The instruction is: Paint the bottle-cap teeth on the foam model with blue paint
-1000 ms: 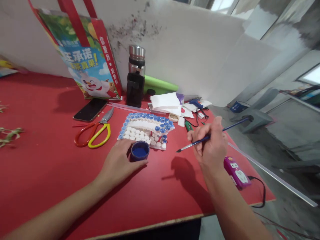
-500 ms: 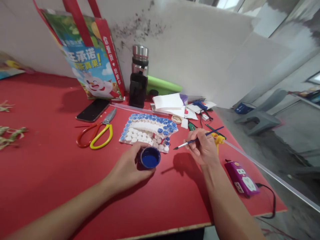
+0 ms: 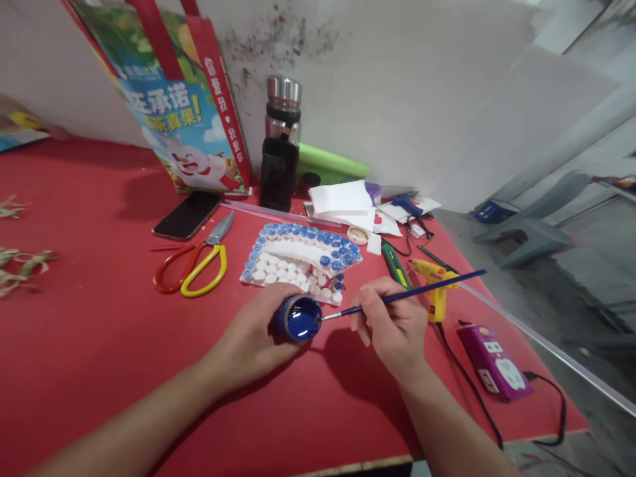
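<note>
- The left hand [image 3: 251,331] was clasped around a tilted, round pot [image 3: 285,319] of glossy blue paint [image 3: 304,326].
- The right hand [image 3: 392,328] pinched a slim blue paintbrush [image 3: 422,289] at its mouth.
- A blue-and-white, disc-studded panel [image 3: 285,250] lay beyond, on the red surface [image 3: 124,344].

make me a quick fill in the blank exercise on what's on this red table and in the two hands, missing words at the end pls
The left hand holds a small jar of ____ paint.
The right hand grips a ____ whose tip is at the jar's rim.
The scissors have one red handle and one ____ handle.
The smartphone lies on the table with its screen facing ____.

Missing words: blue; paintbrush; yellow; up.
</note>
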Tool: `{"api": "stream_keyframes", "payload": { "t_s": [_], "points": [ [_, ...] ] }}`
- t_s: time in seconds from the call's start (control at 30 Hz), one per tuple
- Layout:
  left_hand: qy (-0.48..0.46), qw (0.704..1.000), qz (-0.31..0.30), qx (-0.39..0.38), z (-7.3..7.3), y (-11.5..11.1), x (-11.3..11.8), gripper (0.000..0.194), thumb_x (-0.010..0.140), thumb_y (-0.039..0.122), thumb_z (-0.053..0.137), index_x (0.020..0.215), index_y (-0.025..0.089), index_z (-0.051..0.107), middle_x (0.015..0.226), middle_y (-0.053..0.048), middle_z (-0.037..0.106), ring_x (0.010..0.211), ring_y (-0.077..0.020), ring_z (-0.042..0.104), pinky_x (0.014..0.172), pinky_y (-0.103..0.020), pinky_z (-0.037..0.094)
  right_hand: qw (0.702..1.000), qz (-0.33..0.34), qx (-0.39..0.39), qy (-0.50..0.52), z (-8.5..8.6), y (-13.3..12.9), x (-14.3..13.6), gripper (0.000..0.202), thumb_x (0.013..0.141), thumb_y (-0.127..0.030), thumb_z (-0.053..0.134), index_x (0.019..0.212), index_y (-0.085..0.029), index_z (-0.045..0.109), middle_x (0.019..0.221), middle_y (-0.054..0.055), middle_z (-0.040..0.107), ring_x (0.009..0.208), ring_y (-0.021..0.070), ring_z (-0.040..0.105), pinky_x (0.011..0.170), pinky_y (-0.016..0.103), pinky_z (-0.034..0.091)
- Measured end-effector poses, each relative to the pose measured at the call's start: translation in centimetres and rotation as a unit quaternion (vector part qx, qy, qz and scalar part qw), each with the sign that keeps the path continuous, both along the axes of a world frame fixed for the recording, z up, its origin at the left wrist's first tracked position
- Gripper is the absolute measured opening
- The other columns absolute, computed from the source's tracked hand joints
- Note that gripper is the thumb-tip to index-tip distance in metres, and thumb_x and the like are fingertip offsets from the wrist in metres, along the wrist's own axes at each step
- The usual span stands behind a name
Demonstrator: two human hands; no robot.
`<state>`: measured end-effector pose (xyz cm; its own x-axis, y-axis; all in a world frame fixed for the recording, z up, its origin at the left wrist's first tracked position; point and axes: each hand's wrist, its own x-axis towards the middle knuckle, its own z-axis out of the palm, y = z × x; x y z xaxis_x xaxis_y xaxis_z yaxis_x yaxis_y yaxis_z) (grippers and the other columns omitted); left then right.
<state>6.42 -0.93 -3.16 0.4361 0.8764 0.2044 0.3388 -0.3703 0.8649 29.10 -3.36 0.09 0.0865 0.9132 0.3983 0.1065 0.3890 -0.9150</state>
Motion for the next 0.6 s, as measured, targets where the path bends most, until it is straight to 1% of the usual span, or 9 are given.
{"api": "stream_keyframes", "payload": {
  "t_s": [0.1,0.23,0.3,0.43,0.6],
  "points": [
    [0.009,1.000,-0.008,0.017,0.07,0.11,0.04,0.047,0.089,0.031,0.081,0.132,0.028,0.061,0.129,-0.007,0.072,0.114,-0.0271,0.072,0.098,-0.041,0.060,0.995,0.002,0.045,-0.094,-0.03,-0.17,-0.27,0.030,0.106,-0.029,0.062,0.077,-0.023,0.067,0.063,-0.003,0.063,0.044,0.0072,0.051,0.045,0.022,0.040],
    [0.006,1.000,-0.004,0.000,0.27,0.13,0.18,0.045,0.089,0.033,0.081,0.128,0.027,0.062,0.124,-0.007,0.074,0.110,-0.0274,0.074,0.096,-0.040,0.060,0.979,0.012,0.102,-0.176,0.25,0.19,-0.72,0.027,0.105,-0.024,0.060,0.079,-0.023,0.066,0.064,-0.002,0.064,0.054,0.0108,0.059,0.057,0.024,0.048],
    [0.008,1.000,-0.004,-0.003,0.36,0.11,0.21,0.043,0.089,0.032,0.081,0.127,0.026,0.062,0.124,-0.007,0.074,0.110,-0.0272,0.074,0.097,-0.040,0.060,0.975,0.020,0.111,-0.194,0.39,0.42,-0.88,0.029,0.104,-0.023,0.059,0.076,-0.024,0.065,0.064,-0.001,0.066,0.056,0.0120,0.060,0.059,0.025,0.050],
    [0.013,1.000,-0.005,0.014,0.43,0.14,0.17,0.041,0.089,0.031,0.079,0.126,0.025,0.063,0.126,-0.008,0.073,0.112,-0.0277,0.072,0.096,-0.040,0.060,0.974,0.029,0.102,-0.198,0.29,0.66,-0.91,0.030,0.105,-0.025,0.058,0.075,-0.024,0.064,0.066,-0.001,0.068,0.057,0.0126,0.062,0.060,0.025,0.052],
    [0.017,0.999,-0.005,0.035,0.43,0.23,0.20,0.040,0.090,0.034,0.079,0.126,0.025,0.063,0.124,-0.008,0.073,0.111,-0.0271,0.072,0.094,-0.039,0.060,0.973,0.026,0.101,-0.207,-0.01,0.73,-0.78,0.029,0.105,-0.026,0.059,0.077,-0.024,0.065,0.066,-0.001,0.068,0.057,0.0125,0.062,0.061,0.026,0.052]
  ]
}}
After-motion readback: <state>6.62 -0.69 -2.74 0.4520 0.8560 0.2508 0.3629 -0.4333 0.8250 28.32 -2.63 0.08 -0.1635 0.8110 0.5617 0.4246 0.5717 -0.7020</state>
